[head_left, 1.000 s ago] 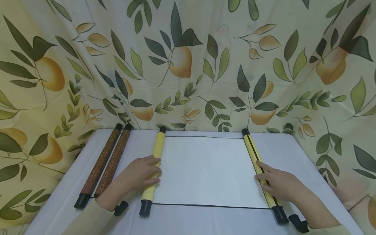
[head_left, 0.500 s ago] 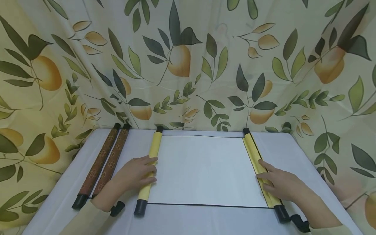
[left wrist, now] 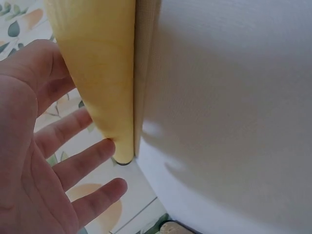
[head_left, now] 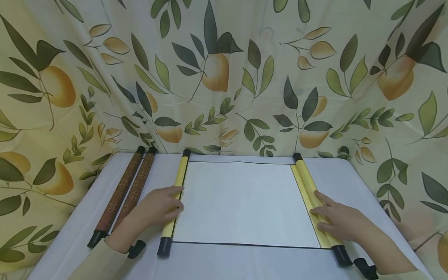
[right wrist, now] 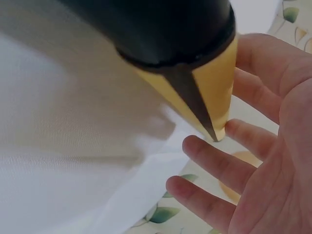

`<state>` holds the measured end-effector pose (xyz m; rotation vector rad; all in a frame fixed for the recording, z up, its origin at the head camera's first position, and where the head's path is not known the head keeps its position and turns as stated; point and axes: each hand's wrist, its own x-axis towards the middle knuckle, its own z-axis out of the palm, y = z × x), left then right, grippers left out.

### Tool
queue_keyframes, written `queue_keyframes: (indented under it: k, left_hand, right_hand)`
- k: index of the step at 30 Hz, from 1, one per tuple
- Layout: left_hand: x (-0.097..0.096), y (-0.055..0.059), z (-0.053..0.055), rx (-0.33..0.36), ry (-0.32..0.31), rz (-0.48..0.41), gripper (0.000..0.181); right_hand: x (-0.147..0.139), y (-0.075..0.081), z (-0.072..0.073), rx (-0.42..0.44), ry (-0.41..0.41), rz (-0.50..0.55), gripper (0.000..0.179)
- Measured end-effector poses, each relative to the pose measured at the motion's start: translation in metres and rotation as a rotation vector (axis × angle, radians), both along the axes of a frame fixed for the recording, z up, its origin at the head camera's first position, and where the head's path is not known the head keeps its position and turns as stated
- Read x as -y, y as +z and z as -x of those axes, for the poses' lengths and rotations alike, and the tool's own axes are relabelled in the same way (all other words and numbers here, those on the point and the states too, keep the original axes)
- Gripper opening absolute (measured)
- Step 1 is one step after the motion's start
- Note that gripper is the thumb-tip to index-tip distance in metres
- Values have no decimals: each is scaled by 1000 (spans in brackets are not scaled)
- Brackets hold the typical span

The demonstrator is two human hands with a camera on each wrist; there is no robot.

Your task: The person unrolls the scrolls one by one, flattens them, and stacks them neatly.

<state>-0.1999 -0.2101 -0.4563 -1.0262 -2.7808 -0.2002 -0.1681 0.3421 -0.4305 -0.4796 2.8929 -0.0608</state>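
Note:
A scroll with a blank white sheet (head_left: pixel 238 202) lies spread on the table between two yellow rollers with black end caps. On the left roller (head_left: pixel 181 171) rest the fingertips of my left hand (head_left: pixel 157 208). My right hand (head_left: pixel 341 221) lays its fingers over the right roller (head_left: pixel 303 173), beside a flat yellow strip of the scroll. Seen from the left wrist, the fingers (left wrist: pixel 87 163) are spread and fairly straight along the yellow roll (left wrist: pixel 97 63). From the right wrist, the black cap (right wrist: pixel 165 34) fills the top, and extended fingers (right wrist: pixel 219 163) lie beside the roller.
Two rolled brown patterned scrolls (head_left: pixel 120 192) lie side by side at the table's left, partly behind my left forearm. A black object (head_left: pixel 365 268) shows beside my right sleeve. Behind the white-covered table (head_left: pixel 245 264) hangs a curtain (head_left: pixel 259 77) printed with fruit and leaves.
The two rollers have moved apart, the left one leftward and the right one rightward, with my hands following. A yellow strip now shows unrolled beside the right roller.

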Motion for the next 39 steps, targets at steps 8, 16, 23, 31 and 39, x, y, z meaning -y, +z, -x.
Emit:
queue_keyframes:
  k: [8,16,23,31,39]
  left_hand:
    - [3,5,-4,41,30,37,13]
    - [8,6,-6,38,56,23,8]
    - [14,2,-4,1,45,1,9]
    - [20,3,-4,-12,97,69,17]
    - [24,5,-10,26,105,37,4]
  right_hand:
    - [-3,-1,0,-1,-5,-5,39]
    - [-4,-1,1,-4,-5,-15,41]
    - [-4,1,3,13,-5,-12,40]
    - [-3,4,6,94,-37,-17,44]
    - [-3,4,8,129,-41,-10,53]
